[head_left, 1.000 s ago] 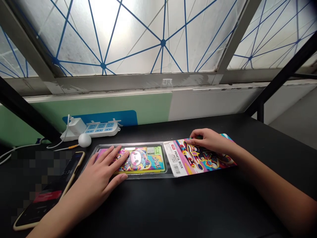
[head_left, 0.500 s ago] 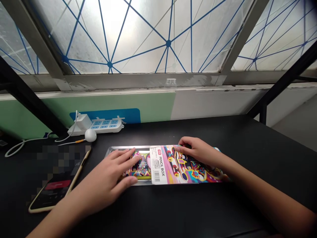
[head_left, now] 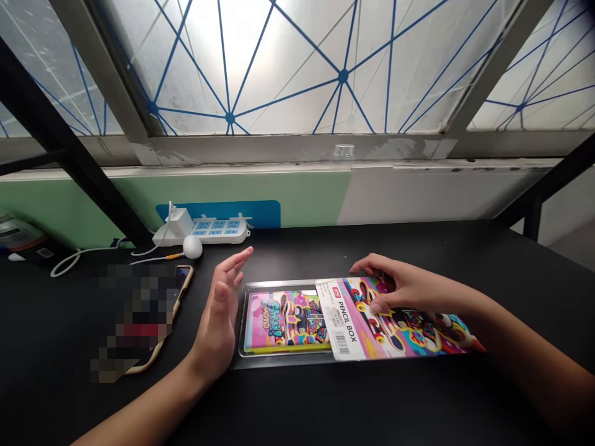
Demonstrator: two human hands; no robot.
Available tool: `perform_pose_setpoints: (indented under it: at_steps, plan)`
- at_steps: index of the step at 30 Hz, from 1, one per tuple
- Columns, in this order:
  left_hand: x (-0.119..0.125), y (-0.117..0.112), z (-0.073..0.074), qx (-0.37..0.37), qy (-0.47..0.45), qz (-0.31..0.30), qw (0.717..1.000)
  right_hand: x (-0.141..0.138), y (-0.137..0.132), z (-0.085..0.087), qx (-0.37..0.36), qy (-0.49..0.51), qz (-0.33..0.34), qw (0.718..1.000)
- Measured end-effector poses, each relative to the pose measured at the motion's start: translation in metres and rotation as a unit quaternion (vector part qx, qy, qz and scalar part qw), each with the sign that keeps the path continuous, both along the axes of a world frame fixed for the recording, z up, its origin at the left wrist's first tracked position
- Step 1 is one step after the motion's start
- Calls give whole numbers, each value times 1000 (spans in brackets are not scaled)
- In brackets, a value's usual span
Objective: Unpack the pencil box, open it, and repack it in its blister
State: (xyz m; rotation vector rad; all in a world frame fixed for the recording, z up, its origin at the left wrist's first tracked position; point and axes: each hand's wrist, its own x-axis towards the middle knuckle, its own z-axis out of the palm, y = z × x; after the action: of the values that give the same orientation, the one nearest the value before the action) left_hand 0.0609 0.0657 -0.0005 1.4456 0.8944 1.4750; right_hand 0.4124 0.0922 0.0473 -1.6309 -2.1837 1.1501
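A colourful pencil box (head_left: 288, 322) lies in a clear plastic tray (head_left: 279, 286) on the desk, its left part exposed. A printed cardboard sleeve (head_left: 346, 347) marked "PENCIL BOX" covers the right part and sits slightly askew on the tray. My right hand (head_left: 413, 282) holds the sleeve from above, thumb on its printed face and fingers toward its far edge; some fingertips are hidden. At the tray's left end, my left hand (head_left: 220, 322) stands on edge, palm turned to the box, fingers stretched and nothing in them.
A phone in a pale case (head_left: 160, 347), partly blurred out, lies at left. Behind it are a white power strip (head_left: 223, 232) with a plugged-in charger, a round white object (head_left: 192, 247) and a cable. A dark bottle (head_left: 28, 238) lies far left. Black frame bars (head_left: 93, 179) flank the desk.
My left hand has lifted off the box and turned upright at the tray's left end, uncovering the box. The sleeve has become slightly askew under my right hand. The view has shifted left.
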Motion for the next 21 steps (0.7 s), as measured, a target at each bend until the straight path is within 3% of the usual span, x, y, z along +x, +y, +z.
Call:
perform_pose_setpoints:
  at_steps: [6, 11, 14, 18, 21]
  plan:
    - [1, 1, 4, -11, -67, 28, 997, -60, 10, 8, 48, -73, 28, 996]
    - [1, 1, 4, -10, -70, 29, 997, -138, 16, 15, 98, -113, 106, 983]
    - [-1, 1, 5, -26, -53, 35, 998, -170, 13, 16, 167, -145, 156, 963]
    - [-7, 3, 6, -111, 6, 59, 992, -160, 5, 16, 293, -190, 157, 924]
    - [-9, 7, 6, -184, -4, 51, 982, -120, 0, 11, 288, -189, 134, 929]
